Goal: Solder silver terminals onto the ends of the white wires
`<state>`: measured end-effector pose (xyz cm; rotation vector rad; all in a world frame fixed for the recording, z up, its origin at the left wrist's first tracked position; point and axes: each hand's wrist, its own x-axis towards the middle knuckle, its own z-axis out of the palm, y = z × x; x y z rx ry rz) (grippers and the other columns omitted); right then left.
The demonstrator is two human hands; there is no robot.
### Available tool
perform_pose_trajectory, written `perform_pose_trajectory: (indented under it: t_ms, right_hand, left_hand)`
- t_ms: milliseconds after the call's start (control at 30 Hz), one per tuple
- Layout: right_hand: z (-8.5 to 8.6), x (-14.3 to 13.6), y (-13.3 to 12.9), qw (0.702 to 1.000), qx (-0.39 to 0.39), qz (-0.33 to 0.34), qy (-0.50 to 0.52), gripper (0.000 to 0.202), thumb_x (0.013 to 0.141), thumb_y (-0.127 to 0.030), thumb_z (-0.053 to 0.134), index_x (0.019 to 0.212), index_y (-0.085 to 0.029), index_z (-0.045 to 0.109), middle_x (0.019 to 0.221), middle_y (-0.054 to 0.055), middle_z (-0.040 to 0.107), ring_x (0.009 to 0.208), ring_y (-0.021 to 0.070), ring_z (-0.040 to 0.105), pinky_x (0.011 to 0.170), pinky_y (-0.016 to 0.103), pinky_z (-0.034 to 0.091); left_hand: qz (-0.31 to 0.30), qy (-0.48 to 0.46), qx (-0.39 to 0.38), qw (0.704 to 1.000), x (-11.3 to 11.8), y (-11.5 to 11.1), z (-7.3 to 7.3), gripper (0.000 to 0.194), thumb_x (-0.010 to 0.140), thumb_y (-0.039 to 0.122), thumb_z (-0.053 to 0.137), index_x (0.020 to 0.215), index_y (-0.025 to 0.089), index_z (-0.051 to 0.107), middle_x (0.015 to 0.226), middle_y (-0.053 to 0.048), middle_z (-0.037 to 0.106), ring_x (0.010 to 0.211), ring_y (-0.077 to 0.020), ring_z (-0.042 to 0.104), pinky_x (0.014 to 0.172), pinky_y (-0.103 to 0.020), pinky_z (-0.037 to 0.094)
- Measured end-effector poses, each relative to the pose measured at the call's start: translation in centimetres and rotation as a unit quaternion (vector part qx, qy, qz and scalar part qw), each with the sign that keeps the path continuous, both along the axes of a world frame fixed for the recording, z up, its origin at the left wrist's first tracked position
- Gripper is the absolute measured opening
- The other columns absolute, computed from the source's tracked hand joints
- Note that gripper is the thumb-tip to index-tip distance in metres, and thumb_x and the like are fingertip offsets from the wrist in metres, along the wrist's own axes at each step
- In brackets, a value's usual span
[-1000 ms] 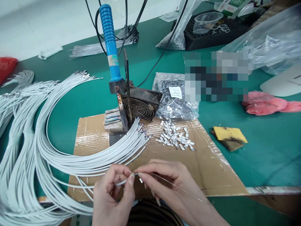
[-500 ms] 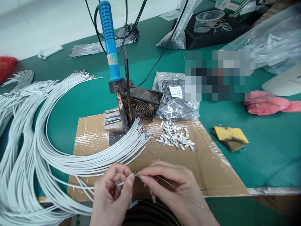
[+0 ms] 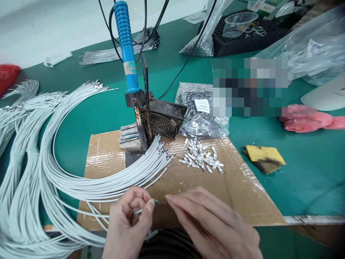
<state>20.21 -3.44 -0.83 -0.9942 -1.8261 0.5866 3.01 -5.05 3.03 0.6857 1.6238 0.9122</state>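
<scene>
Thin white wire [image 3: 138, 211] pinched in my left hand [image 3: 129, 225]

It sits at 6 o'clock on the cardboard [image 3: 242, 194]; light, springy, best gripped near its stripped tip. My right hand [image 3: 215, 226] lies flat beside it, fingers extended, holding nothing visible.

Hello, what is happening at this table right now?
A person sits at a green table with a cardboard sheet on it. The left hand pinches the end of one white wire between thumb and fingers. The right hand lies open and flat beside it, fingers pointing at the wire tip. Many more white wires curve to the left. A blue soldering iron stands upright behind, beside a pile of small metal pieces.
</scene>
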Motion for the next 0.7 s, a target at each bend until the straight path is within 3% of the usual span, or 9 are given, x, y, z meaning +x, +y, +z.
perform_pose_trajectory:
  t_ms: [167,300,467,567,700]
  right_hand:
    - [0.4,0.0,0.4,0.984,-0.129,-0.084,0.094,0.027,0.090,-0.006,0.070,0.098,-0.031,0.077,0.079,-0.003,0.076,0.064,0.0134,0.070,0.064,0.022,0.058]
    - [0.3,-0.7,0.5,0.936,-0.268,-0.126,0.192,0.014,0.086,-0.018,0.077,0.082,-0.030,0.082,0.063,-0.005,0.070,0.052,0.0104,0.063,0.053,0.019,0.050]
    - [0.7,-1.7,0.5,0.891,-0.353,-0.101,0.267,0.012,0.083,-0.021,0.079,0.075,-0.028,0.084,0.062,-0.003,0.069,0.049,0.0098,0.060,0.049,0.019,0.047]
    - [0.2,-1.7,0.7,0.896,-0.346,-0.060,0.272,0.012,0.086,-0.022,0.078,0.077,-0.027,0.084,0.064,-0.003,0.068,0.050,0.0107,0.061,0.048,0.020,0.048]
    - [-1.6,-1.5,1.5,0.946,-0.267,-0.063,0.172,0.013,0.092,-0.021,0.073,0.084,-0.024,0.082,0.071,0.001,0.073,0.058,0.0140,0.065,0.053,0.022,0.050]
  left_hand:
    - [0.026,-0.002,0.002,1.000,0.0,0.0,-0.1,0.035,0.069,0.039,0.088,0.069,0.015,0.064,0.050,0.008,0.048,0.046,-0.0044,0.027,0.048,-0.018,0.018]
    - [0.039,0.000,0.008,0.999,0.1,0.0,0.0,0.034,0.067,0.037,0.091,0.068,0.014,0.067,0.050,0.007,0.051,0.047,-0.0040,0.031,0.048,-0.015,0.021]
    - [0.061,-0.001,0.030,0.998,0.1,0.1,0.0,0.028,0.065,0.030,0.093,0.068,0.015,0.070,0.056,0.003,0.059,0.052,-0.0059,0.044,0.050,-0.013,0.031]
    - [0.057,0.007,0.053,0.997,-0.3,-0.1,-0.6,0.025,0.068,0.031,0.092,0.068,0.017,0.071,0.058,0.003,0.061,0.054,-0.0067,0.043,0.048,-0.012,0.029]
    - [0.026,0.009,0.060,0.998,-1.2,-0.5,-1.4,0.030,0.073,0.042,0.090,0.072,0.018,0.072,0.062,0.001,0.066,0.053,-0.0069,0.046,0.049,-0.012,0.034]
